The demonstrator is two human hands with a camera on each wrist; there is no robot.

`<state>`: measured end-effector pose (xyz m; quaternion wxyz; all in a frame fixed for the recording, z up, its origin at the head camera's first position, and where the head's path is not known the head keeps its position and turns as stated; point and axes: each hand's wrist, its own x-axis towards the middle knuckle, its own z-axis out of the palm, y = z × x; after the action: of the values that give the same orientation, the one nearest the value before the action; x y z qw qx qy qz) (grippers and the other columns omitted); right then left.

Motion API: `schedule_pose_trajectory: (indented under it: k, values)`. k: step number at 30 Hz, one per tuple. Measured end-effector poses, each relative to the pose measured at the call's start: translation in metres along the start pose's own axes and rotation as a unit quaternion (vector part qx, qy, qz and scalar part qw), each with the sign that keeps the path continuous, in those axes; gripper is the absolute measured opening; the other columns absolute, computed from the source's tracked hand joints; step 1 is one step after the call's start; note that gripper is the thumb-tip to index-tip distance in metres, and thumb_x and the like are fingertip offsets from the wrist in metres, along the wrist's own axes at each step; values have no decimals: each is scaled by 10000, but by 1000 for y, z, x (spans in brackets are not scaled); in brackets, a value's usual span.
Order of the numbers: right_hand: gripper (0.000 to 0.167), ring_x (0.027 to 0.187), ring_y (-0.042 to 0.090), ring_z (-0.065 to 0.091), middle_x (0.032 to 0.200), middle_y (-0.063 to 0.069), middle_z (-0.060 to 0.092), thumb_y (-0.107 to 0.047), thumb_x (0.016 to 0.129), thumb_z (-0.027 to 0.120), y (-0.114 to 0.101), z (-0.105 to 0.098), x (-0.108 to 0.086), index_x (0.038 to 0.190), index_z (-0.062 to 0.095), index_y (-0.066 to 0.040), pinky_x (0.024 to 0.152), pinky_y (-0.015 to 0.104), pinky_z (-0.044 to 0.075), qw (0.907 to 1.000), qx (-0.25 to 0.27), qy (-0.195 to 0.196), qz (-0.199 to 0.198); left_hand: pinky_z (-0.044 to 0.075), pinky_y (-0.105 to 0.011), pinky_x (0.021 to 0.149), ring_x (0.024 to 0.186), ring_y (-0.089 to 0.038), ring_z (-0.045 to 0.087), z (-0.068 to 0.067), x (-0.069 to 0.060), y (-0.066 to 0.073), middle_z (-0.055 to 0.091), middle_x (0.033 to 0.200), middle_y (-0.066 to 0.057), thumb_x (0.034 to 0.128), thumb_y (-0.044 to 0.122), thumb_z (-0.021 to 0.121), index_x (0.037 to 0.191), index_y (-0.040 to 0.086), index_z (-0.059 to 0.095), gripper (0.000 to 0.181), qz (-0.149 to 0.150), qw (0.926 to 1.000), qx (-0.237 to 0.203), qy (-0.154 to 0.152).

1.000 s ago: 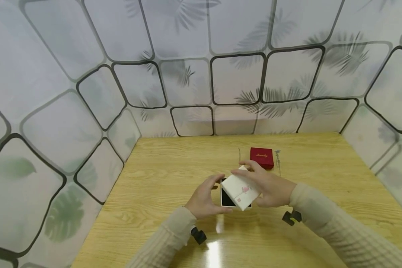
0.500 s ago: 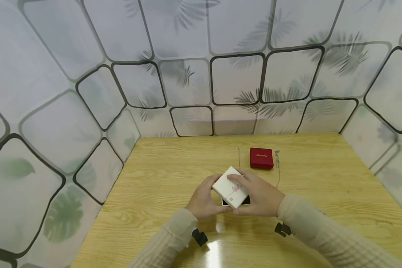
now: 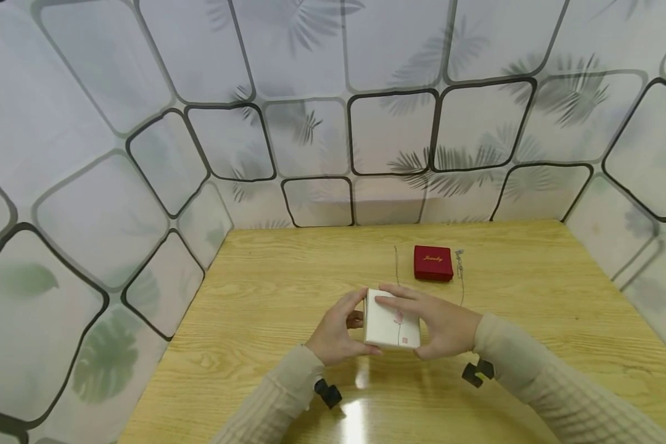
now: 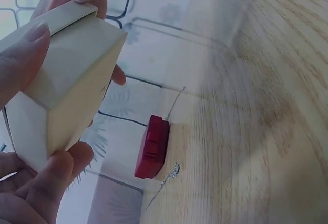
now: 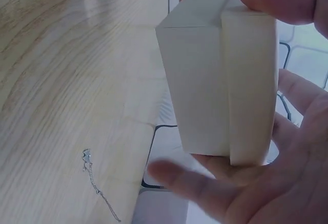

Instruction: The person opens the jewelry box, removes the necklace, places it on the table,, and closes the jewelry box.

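A small white cardboard box [image 3: 383,324] with a pink flower print is held off the table between both hands. Its lid [image 5: 249,85] sits over the base [image 5: 195,80], and a step between the two shows along the side. My left hand [image 3: 337,330] grips the box from the left, thumb on the near side and fingers on the far side. From the right, my right hand [image 3: 441,317] holds the lid, with fingers over its top and far edge and the thumb at its near edge. What lies inside the box is hidden.
Behind the hands on the wooden table [image 3: 277,277] lies a closed red jewelry box [image 3: 433,263] with gold lettering. A thin silver chain [image 3: 460,268] lies to its right, another chain [image 3: 396,262] to its left. Patterned curtains [image 3: 394,135] surround the table's back and sides.
The lid was tilted and turned above the dark-lined base. My right hand has rotated it straight and brought it down over the base. The left hand has hardly moved.
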<state>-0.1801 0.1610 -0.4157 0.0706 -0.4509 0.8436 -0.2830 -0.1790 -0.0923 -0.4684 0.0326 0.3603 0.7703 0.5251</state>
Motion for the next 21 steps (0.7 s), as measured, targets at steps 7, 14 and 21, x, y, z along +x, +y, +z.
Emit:
schedule_pose_trajectory:
  k: [7, 14, 21]
  values:
    - [1049, 1295, 251, 344, 1577, 32, 133, -34, 622, 767, 1, 3, 1, 1526, 284, -256, 887, 325, 470, 9996, 276, -58, 61, 497, -293, 919, 1153, -180, 564, -1, -1, 6, 309, 1483, -63, 665, 72, 872, 1547, 130, 131, 1154, -265, 9975, -630, -161]
    - [1042, 1307, 309, 303, 1571, 91, 97, -80, 640, 821, 0, 12, 3, 1513, 304, -316, 903, 388, 470, 9994, 4, 182, 277, 506, -300, 910, 1124, -196, 575, 0, 0, 5, 337, 1480, -32, 825, 122, 772, 1517, 158, 230, 879, -277, 9970, -726, 23]
    - [1026, 1051, 165, 474, 1438, 69, 290, -180, 646, 892, 3, 25, 5, 1501, 334, -288, 844, 292, 500, 9964, 227, 592, 569, 507, -349, 918, 1114, -243, 569, -2, -1, 7, 350, 1461, -88, 805, 13, 765, 1493, 102, 276, 848, -493, 9909, -1248, 64]
